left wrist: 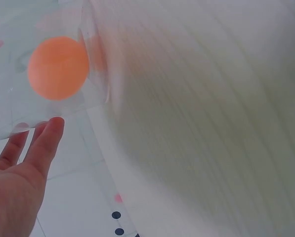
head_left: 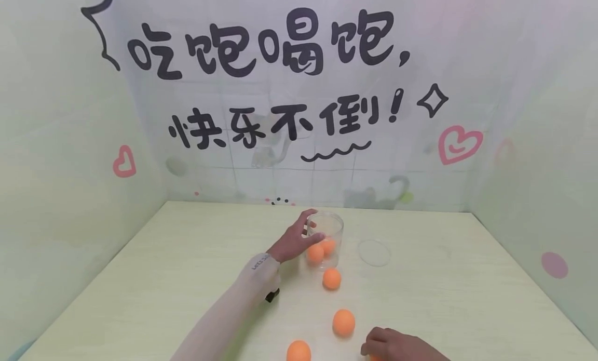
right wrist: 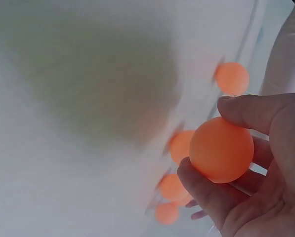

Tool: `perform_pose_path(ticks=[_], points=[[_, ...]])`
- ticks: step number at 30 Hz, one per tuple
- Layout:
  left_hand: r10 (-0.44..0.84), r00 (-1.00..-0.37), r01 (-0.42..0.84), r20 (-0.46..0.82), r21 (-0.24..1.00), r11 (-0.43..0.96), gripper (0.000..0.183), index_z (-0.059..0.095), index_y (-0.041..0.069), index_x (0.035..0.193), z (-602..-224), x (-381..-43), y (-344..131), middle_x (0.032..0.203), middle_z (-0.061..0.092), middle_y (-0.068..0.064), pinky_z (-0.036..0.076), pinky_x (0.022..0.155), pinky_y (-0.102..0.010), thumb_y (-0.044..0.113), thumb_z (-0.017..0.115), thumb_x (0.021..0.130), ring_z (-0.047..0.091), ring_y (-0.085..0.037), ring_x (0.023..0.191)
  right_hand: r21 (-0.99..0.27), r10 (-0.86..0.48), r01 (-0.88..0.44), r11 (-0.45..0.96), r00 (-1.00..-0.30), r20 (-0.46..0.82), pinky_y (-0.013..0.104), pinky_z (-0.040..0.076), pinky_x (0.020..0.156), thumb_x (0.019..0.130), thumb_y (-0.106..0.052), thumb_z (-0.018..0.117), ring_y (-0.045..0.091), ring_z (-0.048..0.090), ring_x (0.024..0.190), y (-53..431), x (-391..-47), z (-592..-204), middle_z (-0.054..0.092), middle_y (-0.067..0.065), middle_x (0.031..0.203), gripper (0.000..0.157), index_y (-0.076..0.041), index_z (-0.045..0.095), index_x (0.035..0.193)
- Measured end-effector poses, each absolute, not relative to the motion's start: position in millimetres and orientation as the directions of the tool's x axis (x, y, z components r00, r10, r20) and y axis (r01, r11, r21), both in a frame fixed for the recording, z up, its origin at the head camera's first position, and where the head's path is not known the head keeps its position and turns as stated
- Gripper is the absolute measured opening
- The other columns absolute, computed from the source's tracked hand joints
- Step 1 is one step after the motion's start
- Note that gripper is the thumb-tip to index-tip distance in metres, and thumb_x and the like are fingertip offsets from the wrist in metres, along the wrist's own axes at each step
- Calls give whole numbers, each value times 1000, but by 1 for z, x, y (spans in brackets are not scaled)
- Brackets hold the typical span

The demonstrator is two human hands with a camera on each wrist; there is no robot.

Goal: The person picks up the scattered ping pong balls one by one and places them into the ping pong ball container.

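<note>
Nearest, at the bottom edge of the head view, the right hand (head_left: 401, 345) has its fingers bent around an orange ball (right wrist: 221, 149), pinched between thumb and fingertips, as the right wrist view shows. Just left of it, partly cut off by the lower edge of the head view, a second orange ball (head_left: 298, 351) lies loose on the pale worktop (head_left: 140, 278). A little farther on rests a third ball (head_left: 343, 323), and beyond that a fourth ball (head_left: 331, 279), near the foot of a clear container (head_left: 334, 227). The left arm, in a pale printed sleeve (head_left: 229, 309), reaches out to this container, which stands upright with its mouth upward; the left hand (head_left: 296, 242) holds it by its left side, thumb across the near wall and fingers spread partway round the far wall. Inside, two more balls (head_left: 315, 253) sit low, next to each other. To the right of the container, apart from it, lies a clear round piece (head_left: 374, 253). Behind everything hangs a pale backdrop (head_left: 299, 184) with large dark characters and pink hearts
</note>
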State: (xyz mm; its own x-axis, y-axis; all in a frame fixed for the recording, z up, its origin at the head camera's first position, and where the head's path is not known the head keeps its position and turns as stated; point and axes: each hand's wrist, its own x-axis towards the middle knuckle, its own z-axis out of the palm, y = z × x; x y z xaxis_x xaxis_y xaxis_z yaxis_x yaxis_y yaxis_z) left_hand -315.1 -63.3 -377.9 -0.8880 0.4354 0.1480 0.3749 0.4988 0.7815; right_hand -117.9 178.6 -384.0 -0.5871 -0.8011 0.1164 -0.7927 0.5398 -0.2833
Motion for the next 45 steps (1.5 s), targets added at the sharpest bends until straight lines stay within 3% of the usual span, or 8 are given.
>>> perform_pose_path(ticks=[2,4,8,11,17,33,45], points=[[432,-890,371,146,782,501,69,21,28,137,-378,-315,-63,122,49,-10,43,81,-41,52,54,81,51,-24,104,-356,-769,-730,584,-638,45,14,38,57,85,-41,55,-5,43,75,181,-121,-376,49,-12,91,29,-15,60,96],[428,-892,370,146,780,505,69,21,29,137,-378,-315,-64,122,49,-10,43,81,-41,53,53,81,51,-24,104,-348,-774,-732,586,-632,27,15,39,58,84,-43,55,-4,43,76,182,-125,-369,49,-11,93,33,-14,60,98],[424,-894,368,146,778,509,69,21,30,137,-379,-315,-65,122,49,-8,43,82,-41,54,53,81,51,-23,104,-329,-756,-716,616,-654,7,17,41,60,82,-27,62,-3,44,77,180,-130,-355,50,-11,96,22,-15,61,100],[426,-891,375,156,780,501,70,21,29,137,-381,-316,-65,121,49,-9,43,82,-40,53,54,81,51,-23,104,-323,-737,-704,632,-676,30,17,42,62,79,-13,64,-3,47,77,178,-134,-348,52,-11,97,23,-15,60,101],[453,-876,397,165,781,483,69,20,28,138,-381,-316,-63,122,48,-12,43,80,-39,51,53,82,51,-24,103,-289,-735,-740,608,-662,148,14,41,59,77,-9,64,-5,47,70,180,-143,-343,55,-9,94,22,-13,60,99],[453,-881,375,139,787,489,66,22,27,137,-377,-313,-63,123,48,-12,43,80,-39,48,54,83,50,-24,104,-151,-678,-689,708,-724,128,22,44,60,75,-14,68,3,48,68,170,-209,-299,57,-5,88,24,-12,62,99],[457,-881,362,126,801,477,65,21,29,136,-377,-316,-65,124,47,-16,43,80,-41,47,54,83,51,-26,103,-117,-679,-705,699,-707,199,27,46,71,79,-14,65,12,54,79,146,-263,-274,60,0,95,26,-10,63,104]])
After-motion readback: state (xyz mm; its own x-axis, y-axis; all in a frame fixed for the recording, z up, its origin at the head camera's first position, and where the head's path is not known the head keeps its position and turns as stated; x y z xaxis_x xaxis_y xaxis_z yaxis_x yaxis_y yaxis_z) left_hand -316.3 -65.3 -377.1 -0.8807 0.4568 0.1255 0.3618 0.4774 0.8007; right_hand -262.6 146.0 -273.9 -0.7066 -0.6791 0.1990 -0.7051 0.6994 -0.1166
